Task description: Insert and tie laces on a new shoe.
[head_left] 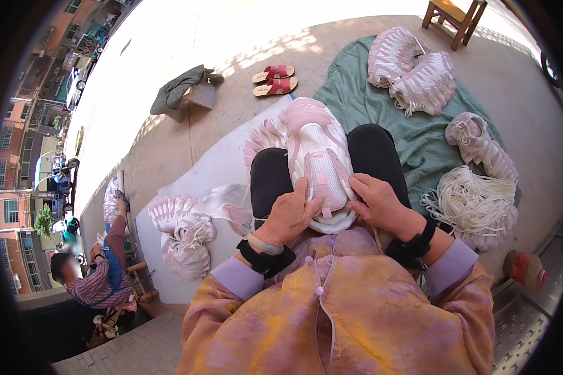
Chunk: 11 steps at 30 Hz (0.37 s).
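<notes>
A pink-and-white shoe upper (313,134) lies between my knees, its toe pointing away from me and its pink tongue near me. At the left edge of its opening, my left hand (288,215) holds the upper with the thumb and fingers pressed against it. Across from it, my right hand (385,201) grips the right edge, fingers bent over it. Part of both hands' grip is hidden by the upper. More pink-and-white uppers (263,139) lie just beyond my left knee.
Bundles of nested uppers (413,72) and a heap of white laces (472,194) are on the green cloth (350,75). More uppers (184,240) lie on a white sheet (153,262). Red slippers (275,86), a box (200,97) and a wooden stool (453,15) stand farther off. A person (103,275) sits at left.
</notes>
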Available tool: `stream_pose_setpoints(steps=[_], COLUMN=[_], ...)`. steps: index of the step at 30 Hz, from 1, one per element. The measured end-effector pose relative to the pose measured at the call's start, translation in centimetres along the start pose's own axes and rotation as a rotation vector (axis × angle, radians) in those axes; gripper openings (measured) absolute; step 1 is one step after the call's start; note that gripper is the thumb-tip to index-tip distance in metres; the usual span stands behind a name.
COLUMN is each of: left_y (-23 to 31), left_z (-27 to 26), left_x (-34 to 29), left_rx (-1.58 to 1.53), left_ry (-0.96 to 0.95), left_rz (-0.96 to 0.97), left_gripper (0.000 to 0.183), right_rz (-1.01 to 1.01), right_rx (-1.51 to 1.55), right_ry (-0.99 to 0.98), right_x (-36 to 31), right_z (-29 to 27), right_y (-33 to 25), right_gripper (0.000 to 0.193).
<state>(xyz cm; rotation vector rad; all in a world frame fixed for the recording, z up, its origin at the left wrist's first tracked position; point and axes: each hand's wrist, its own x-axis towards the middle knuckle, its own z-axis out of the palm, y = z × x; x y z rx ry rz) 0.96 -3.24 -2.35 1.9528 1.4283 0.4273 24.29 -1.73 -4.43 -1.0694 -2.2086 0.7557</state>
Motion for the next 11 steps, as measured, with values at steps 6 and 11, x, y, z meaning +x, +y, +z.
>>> stream_pose_setpoints(steps=[6, 11], left_y=[0.7, -3.3], left_z=[-2.9, -4.1], left_x=[-1.0, -2.7], left_rx=[-0.202, -0.404], left_ry=[-0.099, -0.097], left_rz=[-0.176, -0.173], left_gripper=[0.06, 0.053], right_rz=[-0.186, 0.346], right_rx=[-0.015, -0.149], right_ry=[0.096, 0.2], right_x=[-0.3, -6.9], right_z=[-1.7, -5.6], right_y=[0.7, 6.9], right_gripper=[0.028, 0.018])
